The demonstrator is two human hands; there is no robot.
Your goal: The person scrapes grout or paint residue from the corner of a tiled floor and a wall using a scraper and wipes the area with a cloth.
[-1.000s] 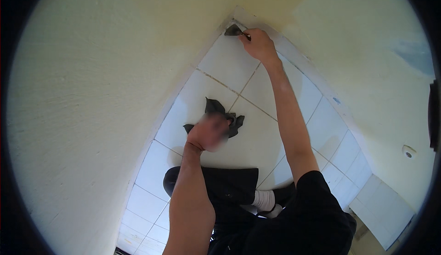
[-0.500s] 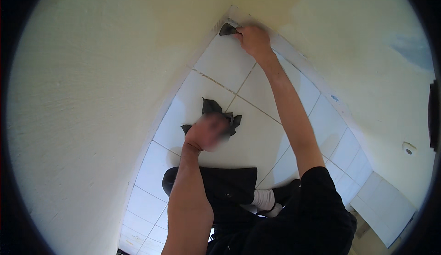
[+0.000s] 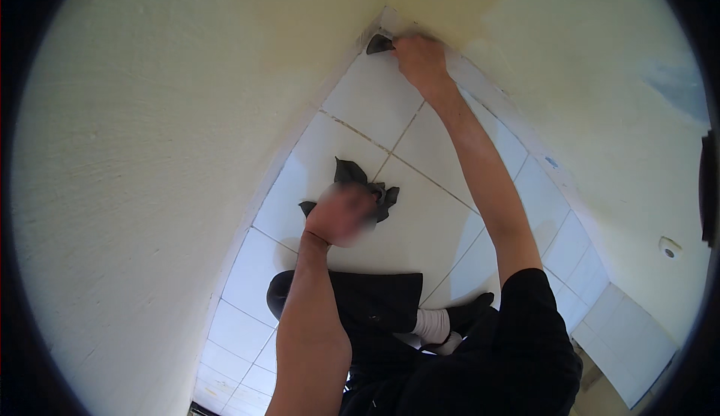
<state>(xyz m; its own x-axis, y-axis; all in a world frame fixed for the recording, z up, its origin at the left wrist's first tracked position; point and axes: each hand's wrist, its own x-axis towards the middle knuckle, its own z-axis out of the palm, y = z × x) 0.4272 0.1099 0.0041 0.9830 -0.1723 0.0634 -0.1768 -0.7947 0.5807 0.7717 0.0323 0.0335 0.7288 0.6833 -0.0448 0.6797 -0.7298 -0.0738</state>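
Observation:
At the far corner, my right hand (image 3: 421,62) is closed round a scraper whose dark, flared blade (image 3: 380,44) points left. The blade sits low where the tiles meet the corner baseboard; my fingers hide its handle. Nearer and to the left, my left hand (image 3: 341,217) is gathered on a crumpled black cloth (image 3: 351,170), with cloth corners sticking out around it. A blur covers much of that hand, so single fingers are hard to make out. White floor tiles (image 3: 375,93) with brownish joints lie beneath both hands.
Cream walls rise on the left (image 3: 150,153) and right (image 3: 585,63), meeting ahead of me. A pale baseboard (image 3: 480,78) runs along the right wall, which carries a small round white fitting (image 3: 670,248). My folded leg (image 3: 375,296) rests on the floor close by.
The whole view has shifted slightly, putting the corner and both hands a little further right. Both hands keep the same grip, and the scraper stays at the corner.

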